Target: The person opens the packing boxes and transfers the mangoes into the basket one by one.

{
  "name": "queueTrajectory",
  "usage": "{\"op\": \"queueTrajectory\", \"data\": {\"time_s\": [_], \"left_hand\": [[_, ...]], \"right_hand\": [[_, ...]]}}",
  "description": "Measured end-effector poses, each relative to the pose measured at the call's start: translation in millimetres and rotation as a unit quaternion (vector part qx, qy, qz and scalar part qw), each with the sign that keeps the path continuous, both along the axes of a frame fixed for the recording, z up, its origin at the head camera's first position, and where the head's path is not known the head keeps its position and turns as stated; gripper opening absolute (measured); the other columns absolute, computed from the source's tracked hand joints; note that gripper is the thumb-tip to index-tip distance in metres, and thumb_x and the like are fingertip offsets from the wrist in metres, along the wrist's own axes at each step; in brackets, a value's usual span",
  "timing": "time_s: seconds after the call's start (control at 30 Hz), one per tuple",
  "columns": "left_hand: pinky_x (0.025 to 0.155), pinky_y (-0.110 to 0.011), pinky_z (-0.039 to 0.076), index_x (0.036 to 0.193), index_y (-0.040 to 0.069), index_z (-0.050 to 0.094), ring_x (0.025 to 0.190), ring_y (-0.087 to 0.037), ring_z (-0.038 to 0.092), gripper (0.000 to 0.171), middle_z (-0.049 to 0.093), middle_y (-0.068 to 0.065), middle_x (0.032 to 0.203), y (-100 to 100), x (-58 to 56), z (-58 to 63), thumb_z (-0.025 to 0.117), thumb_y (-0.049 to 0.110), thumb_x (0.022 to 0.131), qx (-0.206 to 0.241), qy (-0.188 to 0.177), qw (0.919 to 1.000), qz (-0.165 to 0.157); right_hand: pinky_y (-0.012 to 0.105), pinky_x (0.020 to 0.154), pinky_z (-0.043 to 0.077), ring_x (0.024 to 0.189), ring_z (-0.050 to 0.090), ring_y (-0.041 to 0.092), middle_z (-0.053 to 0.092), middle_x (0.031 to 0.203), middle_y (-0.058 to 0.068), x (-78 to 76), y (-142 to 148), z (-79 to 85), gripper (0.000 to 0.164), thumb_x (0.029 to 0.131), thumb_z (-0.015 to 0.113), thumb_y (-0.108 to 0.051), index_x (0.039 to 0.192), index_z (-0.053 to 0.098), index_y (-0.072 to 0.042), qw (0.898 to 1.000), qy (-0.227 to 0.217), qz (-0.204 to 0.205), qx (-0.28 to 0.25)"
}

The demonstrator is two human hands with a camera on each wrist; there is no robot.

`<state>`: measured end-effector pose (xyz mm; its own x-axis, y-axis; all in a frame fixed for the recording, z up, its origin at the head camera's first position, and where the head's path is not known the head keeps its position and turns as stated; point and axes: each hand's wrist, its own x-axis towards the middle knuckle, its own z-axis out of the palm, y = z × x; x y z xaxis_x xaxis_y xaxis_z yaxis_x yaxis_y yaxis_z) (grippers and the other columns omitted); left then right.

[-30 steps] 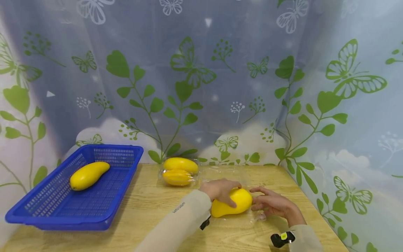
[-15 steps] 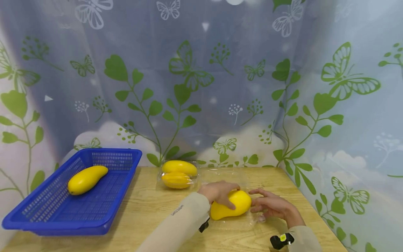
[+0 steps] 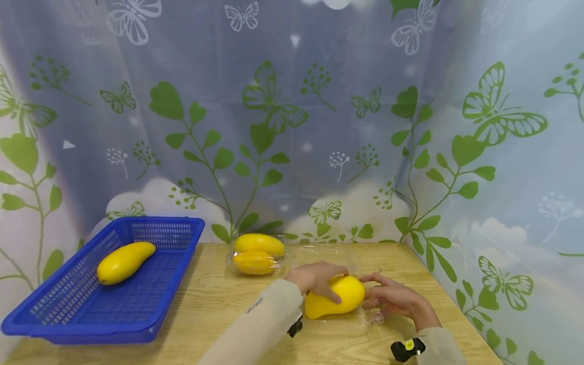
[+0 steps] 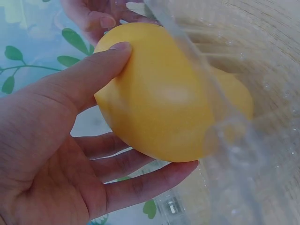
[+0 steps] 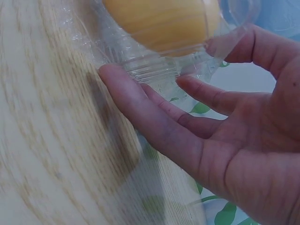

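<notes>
Change status: over the past second, only the head view has shifted slightly. The left hand, held fruit and right hand keep the same relation to one another. Judged from this, the placement is at a hold, with the fruit positioned but not released.

Grip, left: the hand holds the fruit, thumb on one side and fingers on the other. Grip, right: thumb and fingers stand wide apart, tips touching the end of the clear box; no firm pinch is evident.

Location: the held fruit lies in the open box, toward the right edge of the tabletop, its narrow end pointing left and toward the near edge. The clear lid lies back toward the rear edge. A second box, containing two fruits, stands near the rear edge. The blue basket occupies the left side and carries one fruit.

Markings: the left sleeve bears small dark lettering (too blurred to read). The right wrist camera shows a yellow-green patch without legible text.
</notes>
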<state>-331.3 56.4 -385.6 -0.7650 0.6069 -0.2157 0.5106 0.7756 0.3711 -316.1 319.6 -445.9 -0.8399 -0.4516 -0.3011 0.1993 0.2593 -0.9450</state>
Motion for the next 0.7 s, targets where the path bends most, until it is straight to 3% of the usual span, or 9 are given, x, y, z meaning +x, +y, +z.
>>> {"op": "queueTrajectory", "data": {"time_s": [0.27, 0.5, 0.7], "left_hand": [[0.065, -0.041, 0.063, 0.147, 0.039, 0.05, 0.085, -0.016, 0.064, 0.067, 0.058, 0.0, 0.149, -4.6, 2.4, 7.3, 0.082, 0.041, 0.088, 0.023, -0.002, 0.9997, -0.002], [0.058, -0.033, 0.059, 0.146, 0.037, 0.05, 0.093, -0.016, 0.065, 0.066, 0.057, 0.0, 0.149, -8.4, 5.1, 13.7, 0.082, 0.041, 0.088, 0.031, 0.0, 0.9995, -0.011], [0.06, -0.032, 0.057, 0.147, 0.037, 0.05, 0.094, -0.016, 0.064, 0.066, 0.058, 0.0, 0.147, -15.0, 8.4, 19.7, 0.081, 0.04, 0.089, 0.035, 0.0, 0.9993, -0.012]], "right_hand": [[0.031, 0.07, 0.062, 0.108, 0.07, 0.023, 0.063, 0.127, 0.016, -0.2, 0.3, 1.0, 0.066, 0.102, 0.055, -0.02, 0.156, 0.024, 0.0, 1.0, 0.001, 0.004, 0.005], [0.031, 0.071, 0.063, 0.107, 0.07, 0.023, 0.066, 0.122, 0.011, -0.5, 0.5, 0.4, 0.066, 0.102, 0.055, -0.022, 0.156, 0.025, 0.001, 1.0, 0.008, 0.003, 0.01], [0.033, 0.072, 0.063, 0.108, 0.07, 0.022, 0.068, 0.121, 0.01, -1.3, 0.3, 0.7, 0.065, 0.103, 0.054, -0.022, 0.156, 0.024, 0.001, 1.0, 0.006, 0.007, 0.006]]}}
